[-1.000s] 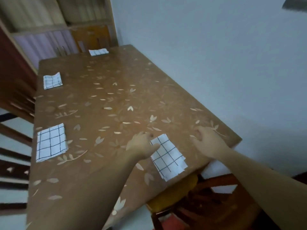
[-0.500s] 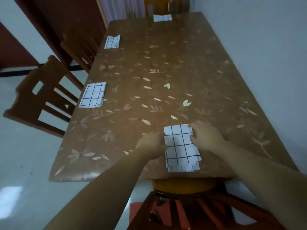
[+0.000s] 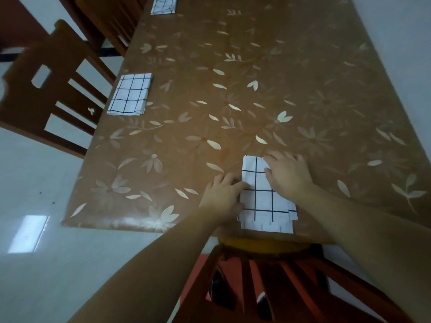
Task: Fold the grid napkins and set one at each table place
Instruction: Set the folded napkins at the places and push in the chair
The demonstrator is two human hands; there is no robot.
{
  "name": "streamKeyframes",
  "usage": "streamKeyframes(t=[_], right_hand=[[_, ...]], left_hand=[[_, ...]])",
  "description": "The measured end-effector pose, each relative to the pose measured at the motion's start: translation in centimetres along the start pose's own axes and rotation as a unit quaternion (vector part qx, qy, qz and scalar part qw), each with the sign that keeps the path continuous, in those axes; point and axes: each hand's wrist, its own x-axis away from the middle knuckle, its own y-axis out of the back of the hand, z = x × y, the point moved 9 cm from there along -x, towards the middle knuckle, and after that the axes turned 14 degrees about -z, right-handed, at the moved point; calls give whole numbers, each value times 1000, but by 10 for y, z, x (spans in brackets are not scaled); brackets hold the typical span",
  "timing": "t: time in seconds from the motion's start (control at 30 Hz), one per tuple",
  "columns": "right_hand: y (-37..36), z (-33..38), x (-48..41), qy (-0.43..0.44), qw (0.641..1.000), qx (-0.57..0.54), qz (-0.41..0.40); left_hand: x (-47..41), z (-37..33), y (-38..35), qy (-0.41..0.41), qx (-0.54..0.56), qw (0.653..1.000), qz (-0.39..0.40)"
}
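A folded white napkin with a black grid (image 3: pixel 264 202) lies flat at the near edge of the brown flowered table (image 3: pixel 233 101). My left hand (image 3: pixel 222 194) rests at the napkin's left edge, fingers touching it. Spread over the napkin's upper right part, my right hand (image 3: pixel 288 174) presses it down. A second folded grid napkin (image 3: pixel 130 94) lies at the table's left edge. Farther along that same edge, at the top of the view, a third napkin (image 3: pixel 163 5) is partly cut off.
A wooden chair (image 3: pixel 46 89) stands at the table's left side, with another one (image 3: pixel 109 22) behind it. A chair with a yellow seat (image 3: pixel 268 248) is tucked in just below the near napkin. A pale wall runs along the right side, and a shiny tiled floor lies to the left.
The view has swung until I face the table's end squarely. My right hand came from the table's right onto the napkin, which now lies straight with the near edge.
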Motion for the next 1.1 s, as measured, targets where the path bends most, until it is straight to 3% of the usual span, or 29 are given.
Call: streamKeyframes(t=[0.2,0.33,0.43,0.53,0.6,0.67,0.73,0.8,0.9,0.97,1.0,1.1], right_hand=[[-7,-20,-12,-190,970,-137,67],[-6,-24,-9,-173,976,-95,90],[-2,-25,-5,-197,946,-238,95],[12,-28,-3,-231,897,-355,125],[22,-38,1,-282,860,-409,111],[25,-49,12,-357,793,-484,97],[20,-58,29,-417,731,-530,101],[12,-61,48,-437,713,-532,134],[-3,-62,74,-446,705,-517,192],[-9,-63,85,-456,695,-518,203],[-10,-62,90,-459,690,-520,205],[-16,-59,97,-460,687,-527,198]], left_hand=[[2,2,2,17,30,999,3],[4,5,4,35,61,998,-3],[2,10,10,93,180,979,-25],[0,18,14,193,333,923,-5],[-1,24,16,237,374,897,12],[-1,35,17,284,418,863,-2],[-1,44,16,333,502,797,-40],[-2,45,16,357,579,729,-70],[-8,42,16,372,606,695,-103],[-11,45,13,383,564,718,-138],[-11,46,15,376,520,751,-157],[-11,25,33,223,287,913,-186]])
